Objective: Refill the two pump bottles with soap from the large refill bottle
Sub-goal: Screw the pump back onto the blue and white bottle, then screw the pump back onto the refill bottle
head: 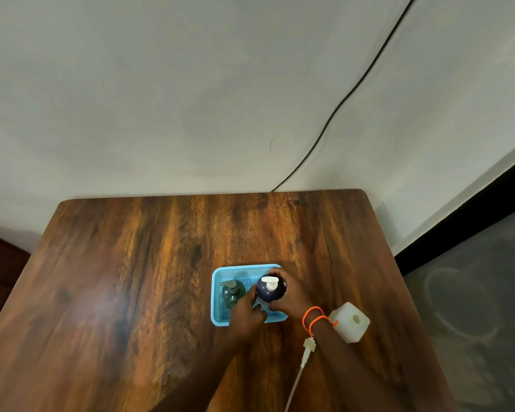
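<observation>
A light blue mesh basket [217,295] sits on the wooden table [131,278]. Inside it, on the left, stands a green pump bottle [232,292] with a grey pump. On the right stands a dark navy pump bottle [266,291] with a white pump. My right hand [292,292] grips the navy bottle from its right side. My left hand [247,310] holds it low on its left side, fingers curled at the base. A white translucent refill bottle [351,322], its round mouth uncapped, stands to the right of the basket, partly behind my right wrist.
A white pump part with a thin tube [305,352] lies on the table near the front edge, beside my right forearm. A black cable [354,87] runs down the wall behind the table. Grey floor [473,307] lies beyond the table's right edge.
</observation>
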